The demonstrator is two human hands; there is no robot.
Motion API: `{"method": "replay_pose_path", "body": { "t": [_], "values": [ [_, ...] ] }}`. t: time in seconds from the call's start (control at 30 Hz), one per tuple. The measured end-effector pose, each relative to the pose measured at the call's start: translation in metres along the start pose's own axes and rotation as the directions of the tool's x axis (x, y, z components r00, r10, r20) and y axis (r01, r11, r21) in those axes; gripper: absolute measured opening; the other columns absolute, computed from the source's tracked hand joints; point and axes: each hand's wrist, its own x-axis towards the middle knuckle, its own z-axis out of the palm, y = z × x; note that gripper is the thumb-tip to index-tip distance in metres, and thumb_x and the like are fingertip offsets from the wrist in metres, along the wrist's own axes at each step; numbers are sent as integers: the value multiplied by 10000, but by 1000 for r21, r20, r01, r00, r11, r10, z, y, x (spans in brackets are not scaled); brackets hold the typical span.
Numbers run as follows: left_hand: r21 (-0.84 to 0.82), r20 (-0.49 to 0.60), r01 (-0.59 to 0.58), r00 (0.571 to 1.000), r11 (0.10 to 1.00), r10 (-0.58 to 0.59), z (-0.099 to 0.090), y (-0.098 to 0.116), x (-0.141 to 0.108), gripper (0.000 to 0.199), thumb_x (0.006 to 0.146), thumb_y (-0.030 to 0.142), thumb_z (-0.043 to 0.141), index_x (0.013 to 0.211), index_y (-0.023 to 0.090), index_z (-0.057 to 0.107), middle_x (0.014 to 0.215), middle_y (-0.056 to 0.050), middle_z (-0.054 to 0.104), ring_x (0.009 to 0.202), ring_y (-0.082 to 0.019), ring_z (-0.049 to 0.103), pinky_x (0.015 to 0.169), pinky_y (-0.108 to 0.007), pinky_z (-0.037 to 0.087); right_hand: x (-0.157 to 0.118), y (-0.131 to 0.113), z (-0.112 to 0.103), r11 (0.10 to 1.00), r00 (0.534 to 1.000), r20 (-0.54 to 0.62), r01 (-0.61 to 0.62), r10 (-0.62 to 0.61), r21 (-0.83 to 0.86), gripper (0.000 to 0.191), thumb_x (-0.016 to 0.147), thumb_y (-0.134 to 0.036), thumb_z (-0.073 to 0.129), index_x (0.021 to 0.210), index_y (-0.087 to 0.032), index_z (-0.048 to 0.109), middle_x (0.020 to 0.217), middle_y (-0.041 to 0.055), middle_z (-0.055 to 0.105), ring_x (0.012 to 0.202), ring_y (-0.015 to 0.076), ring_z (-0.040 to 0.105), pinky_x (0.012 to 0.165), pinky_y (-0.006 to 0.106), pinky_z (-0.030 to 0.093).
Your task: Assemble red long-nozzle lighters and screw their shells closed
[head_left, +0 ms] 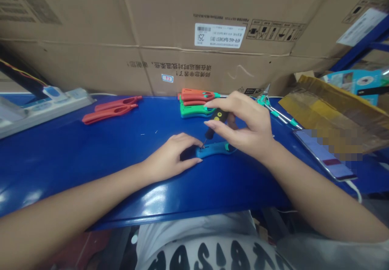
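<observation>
My right hand (252, 126) is closed around a small black-and-yellow screwdriver (217, 121), tilted with its thin shaft pointing down and left. The screwdriver's tip meets the left end of a blue plastic lighter handle (212, 150), which lies flat on the table and has a teal trigger piece near its right end. My left hand (178, 152) grips the handle's left end between thumb and forefinger. Just beyond are stacked orange-red lighters (194, 95) and a green lighter (193, 110), partly hidden by my right hand.
Two red handle shells (111, 111) lie at the left, near a white power strip (45, 110). Two tiny screws (156, 131) rest on the blue table (121, 197). Metal rods with teal ends (281, 116), a phone (325, 154) and a taped carton (337, 108) occupy the right. A large cardboard box (100, 63) stands behind.
</observation>
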Motion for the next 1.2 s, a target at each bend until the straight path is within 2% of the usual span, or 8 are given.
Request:
{"method": "replay_pose_path", "body": {
  "t": [0.2, 0.37, 0.57, 0.73, 0.87, 1.0, 1.07, 1.2],
  "values": [
    [-4, -4, 2, 1000, 1000, -2, 0, 1, 1, 284, 925, 341, 698, 1178, 228, 638, 1187, -49, 715, 1132, -236, 639, 1019, -414, 476, -2, 1, 2, 956, 972, 194, -176, 131, 237, 381, 1054, -299, 422, 1407, -248, 555, 1150, 50, 713, 620, 77, 628, 574, 231, 557],
    [3, -7, -2, 1000, 1000, 2, 1, 0, 0, 283, 928, 345, 693, 1182, 237, 631, 1207, -48, 708, 1159, -244, 632, 1034, -424, 471, -2, 4, 0, 995, 995, 36, 90, -89, -28, 275, 940, -341, 658, 1195, -248, 703, 1079, 51, 744, 881, 182, 689, 807, 347, 603],
    [3, -14, -7, 1000, 1000, 7, 1, -1, -1, 285, 922, 339, 699, 1180, 236, 635, 1186, -36, 713, 1133, -232, 639, 1019, -404, 474, -2, 3, 0, 987, 983, 179, -69, 43, 145, 364, 1041, -311, 465, 1379, -256, 588, 1178, 53, 710, 809, 131, 681, 714, 295, 600],
    [-4, -16, -7, 1000, 1000, 7, 1, 0, 0, 279, 921, 341, 699, 1171, 235, 636, 1189, -37, 711, 1141, -237, 638, 1022, -409, 475, 0, 6, -4, 990, 988, 62, 139, -140, 26, 308, 935, -331, 676, 1228, -236, 694, 1076, 49, 736, 896, 171, 683, 847, 346, 588],
    [-3, -16, -8, 1000, 1000, 8, 1, 0, 1, 282, 921, 337, 703, 1175, 234, 636, 1177, -36, 715, 1127, -231, 641, 1014, -403, 475, 2, 2, -6, 987, 980, 197, -11, -21, 161, 365, 1046, -244, 448, 1374, -249, 607, 1203, 57, 713, 946, 151, 690, 810, 313, 590],
    [-2, -15, -5, 1000, 1000, 5, 1, 0, 0, 282, 919, 332, 707, 1171, 233, 631, 1195, -38, 709, 1146, -236, 634, 1024, -408, 464, 1, 1, -4, 993, 993, 59, 94, -98, 74, 263, 914, -311, 710, 1159, -218, 729, 964, 29, 746, 810, 146, 684, 758, 290, 582],
    [-6, -13, -5, 1000, 1000, 5, 1, 0, 0, 279, 921, 329, 704, 1172, 231, 631, 1195, -37, 708, 1145, -233, 634, 1025, -405, 465, 0, 1, -4, 995, 994, 32, 100, -100, 12, 264, 950, -312, 659, 1184, -207, 721, 1064, 54, 739, 831, 144, 687, 779, 297, 583],
    [-2, -13, -10, 1000, 1000, 10, 0, 0, 1, 282, 924, 332, 702, 1179, 233, 633, 1181, -31, 712, 1132, -226, 636, 1014, -394, 470, 0, 2, -4, 983, 985, 160, -89, 63, 159, 344, 1048, -256, 454, 1349, -229, 619, 1183, 50, 706, 691, 80, 656, 629, 240, 574]
  ]
}}
